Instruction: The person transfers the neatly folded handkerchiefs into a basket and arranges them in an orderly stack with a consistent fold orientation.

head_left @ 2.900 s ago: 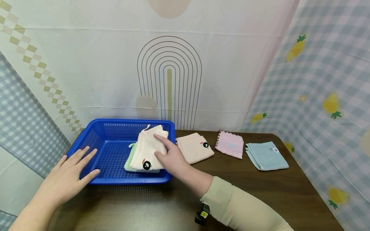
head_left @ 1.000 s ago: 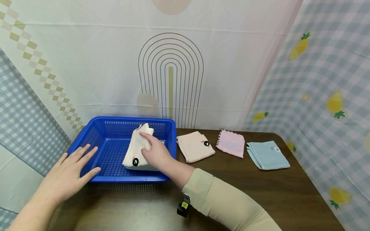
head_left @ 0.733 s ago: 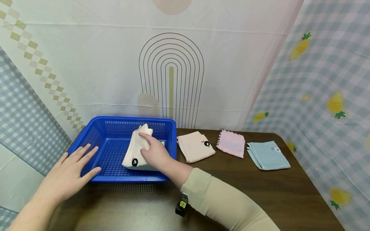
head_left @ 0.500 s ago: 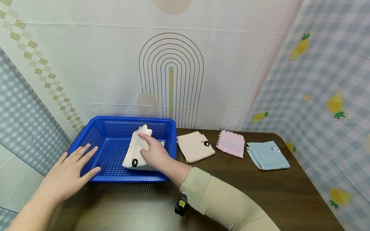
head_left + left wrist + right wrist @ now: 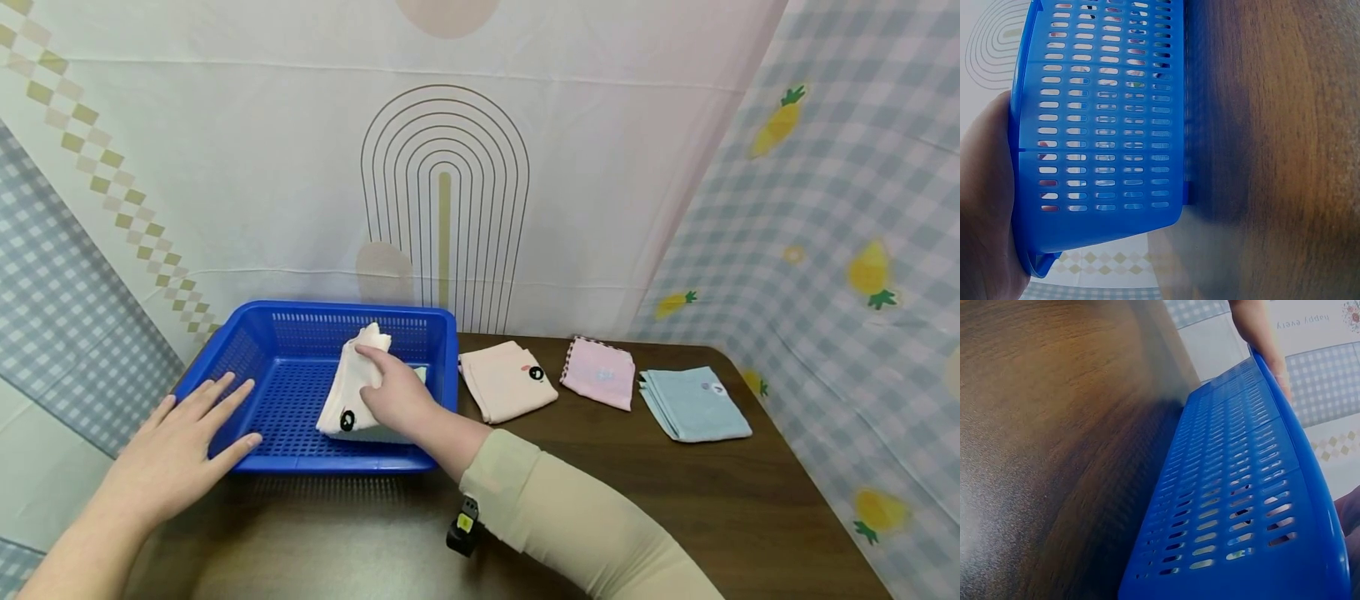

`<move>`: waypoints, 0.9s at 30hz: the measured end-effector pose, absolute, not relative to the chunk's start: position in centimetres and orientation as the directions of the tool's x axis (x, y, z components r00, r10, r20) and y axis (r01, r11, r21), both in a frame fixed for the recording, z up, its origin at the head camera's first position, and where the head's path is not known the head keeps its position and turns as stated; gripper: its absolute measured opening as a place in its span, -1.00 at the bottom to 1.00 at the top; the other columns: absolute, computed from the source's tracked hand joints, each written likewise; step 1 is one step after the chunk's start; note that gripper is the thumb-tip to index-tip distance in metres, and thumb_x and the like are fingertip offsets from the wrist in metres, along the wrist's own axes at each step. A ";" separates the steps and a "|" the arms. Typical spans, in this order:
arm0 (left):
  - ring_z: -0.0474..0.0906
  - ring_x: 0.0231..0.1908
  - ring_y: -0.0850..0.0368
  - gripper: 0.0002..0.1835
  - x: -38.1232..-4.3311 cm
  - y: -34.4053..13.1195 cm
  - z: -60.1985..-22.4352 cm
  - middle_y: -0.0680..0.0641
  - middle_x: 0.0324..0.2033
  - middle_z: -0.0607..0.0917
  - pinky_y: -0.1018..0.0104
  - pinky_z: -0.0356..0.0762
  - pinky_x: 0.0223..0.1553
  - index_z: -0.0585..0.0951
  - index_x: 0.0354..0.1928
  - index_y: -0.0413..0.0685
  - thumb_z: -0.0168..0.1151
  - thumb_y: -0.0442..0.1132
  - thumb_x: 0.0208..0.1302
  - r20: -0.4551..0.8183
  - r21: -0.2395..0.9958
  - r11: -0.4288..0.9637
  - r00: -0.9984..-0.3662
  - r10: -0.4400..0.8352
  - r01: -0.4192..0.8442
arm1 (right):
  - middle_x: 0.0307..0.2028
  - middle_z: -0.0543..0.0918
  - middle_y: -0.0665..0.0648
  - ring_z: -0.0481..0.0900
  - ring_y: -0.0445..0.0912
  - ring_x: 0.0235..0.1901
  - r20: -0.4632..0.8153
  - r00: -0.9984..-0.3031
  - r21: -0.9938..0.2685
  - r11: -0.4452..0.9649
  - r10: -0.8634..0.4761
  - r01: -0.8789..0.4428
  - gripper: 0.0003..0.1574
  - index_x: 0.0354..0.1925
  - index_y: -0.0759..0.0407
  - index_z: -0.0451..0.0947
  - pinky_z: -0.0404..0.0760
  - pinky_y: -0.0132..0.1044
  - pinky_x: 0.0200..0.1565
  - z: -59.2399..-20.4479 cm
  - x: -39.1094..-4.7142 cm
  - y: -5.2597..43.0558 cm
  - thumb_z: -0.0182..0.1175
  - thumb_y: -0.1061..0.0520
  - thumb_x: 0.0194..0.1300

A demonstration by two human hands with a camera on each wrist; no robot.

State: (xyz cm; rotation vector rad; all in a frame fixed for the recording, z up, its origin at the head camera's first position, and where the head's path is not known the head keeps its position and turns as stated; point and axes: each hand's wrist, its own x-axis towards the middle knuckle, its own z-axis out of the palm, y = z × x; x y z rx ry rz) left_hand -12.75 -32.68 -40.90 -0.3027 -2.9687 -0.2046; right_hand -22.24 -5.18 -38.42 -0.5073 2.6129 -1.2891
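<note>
A folded cream washcloth (image 5: 347,392) with a black eye motif lies tilted in the right part of the blue perforated basket (image 5: 337,465). My right hand (image 5: 405,400) grips it, with index finger and thumb showing on top; the other fingers are hidden. Beneath it, edges of a pale green washcloth (image 5: 422,372) peek out. My left hand (image 5: 176,454) rests on the basket's left front rim with fingers straight and spread. In the left wrist view that hand (image 5: 985,194) lies along the basket's rim.
On the dark wooden table (image 5: 360,542), right of the basket, lie a folded pale pink washcloth (image 5: 506,387), a pink one with a checked edge (image 5: 600,375) and a light blue one (image 5: 697,404). Patterned cloth curtains (image 5: 585,167) stand behind and at the sides.
My right hand has moved the cream washcloth leftward inside the basket and turned it slightly, then a little further left in the last half second. The left hand stays put.
</note>
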 end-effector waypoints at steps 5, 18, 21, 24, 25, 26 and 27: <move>0.10 0.40 -0.42 -0.14 -12.8 -32.6 -40.8 -0.31 0.48 0.16 -0.15 -0.62 0.43 0.10 0.57 0.08 0.04 0.31 0.38 0.143 0.123 0.971 -0.972 0.187 0.205 | 0.31 0.49 0.03 0.50 -0.17 -0.02 -0.021 -0.922 -0.783 0.580 -0.388 -0.226 -0.20 0.42 -0.18 0.35 0.52 -0.38 -0.11 -38.6 -22.5 -5.4 0.18 0.27 0.27; 0.11 0.39 -0.42 -0.13 -12.6 -32.5 -40.6 -0.32 0.48 0.16 -0.15 -0.62 0.43 0.08 0.57 0.09 0.04 0.32 0.38 0.131 0.120 0.972 -0.974 0.186 0.202 | 0.36 0.43 0.03 0.48 -0.13 0.02 -0.057 -0.907 -0.754 0.614 -0.417 -0.235 -0.15 0.46 -0.12 0.28 0.53 -0.37 -0.14 -38.8 -22.9 -5.0 0.18 0.30 0.26; 0.11 0.39 -0.43 -0.13 -12.6 -32.5 -40.5 -0.32 0.48 0.15 -0.15 -0.62 0.42 0.07 0.58 0.09 0.03 0.32 0.39 0.124 0.124 0.972 -0.975 0.184 0.199 | 0.36 0.43 0.03 0.48 -0.14 0.02 -0.059 -0.907 -0.749 0.619 -0.418 -0.237 -0.14 0.46 -0.12 0.28 0.51 -0.37 -0.09 -38.9 -23.0 -4.9 0.18 0.31 0.25; 0.10 0.39 -0.43 -0.14 -12.6 -32.5 -40.5 -0.32 0.48 0.15 -0.16 -0.61 0.42 0.08 0.57 0.09 0.03 0.32 0.39 0.124 0.125 0.972 -0.975 0.184 0.199 | 0.37 0.42 0.02 0.49 -0.12 0.01 -0.069 -0.905 -0.750 0.619 -0.421 -0.231 -0.13 0.47 -0.13 0.27 0.52 -0.36 -0.15 -38.9 -23.1 -4.9 0.17 0.32 0.26; 0.10 0.39 -0.43 -0.14 -12.6 -32.5 -40.5 -0.32 0.48 0.15 -0.16 -0.62 0.42 0.07 0.57 0.09 0.03 0.32 0.39 0.124 0.125 0.972 -0.975 0.184 0.200 | 0.37 0.42 0.02 0.49 -0.12 0.00 -0.073 -0.904 -0.750 0.620 -0.421 -0.229 -0.13 0.47 -0.13 0.27 0.52 -0.36 -0.16 -38.9 -23.1 -4.8 0.16 0.33 0.26; 0.10 0.39 -0.43 -0.14 -12.6 -32.5 -40.5 -0.32 0.48 0.15 -0.15 -0.62 0.43 0.08 0.57 0.08 0.03 0.31 0.39 0.128 0.123 0.972 -0.974 0.185 0.201 | 0.37 0.41 0.02 0.49 -0.12 0.00 -0.076 -0.904 -0.749 0.623 -0.420 -0.226 -0.12 0.47 -0.14 0.27 0.52 -0.36 -0.17 -39.0 -23.2 -4.8 0.16 0.33 0.25; 0.11 0.39 -0.43 -0.14 -12.6 -32.5 -40.5 -0.32 0.48 0.16 -0.15 -0.62 0.43 0.09 0.57 0.08 0.04 0.31 0.38 0.132 0.122 0.972 -0.974 0.186 0.202 | 0.37 0.41 0.01 0.49 -0.12 0.00 -0.079 -0.904 -0.747 0.625 -0.421 -0.226 -0.12 0.47 -0.14 0.27 0.51 -0.36 -0.17 -39.0 -23.2 -4.8 0.16 0.34 0.25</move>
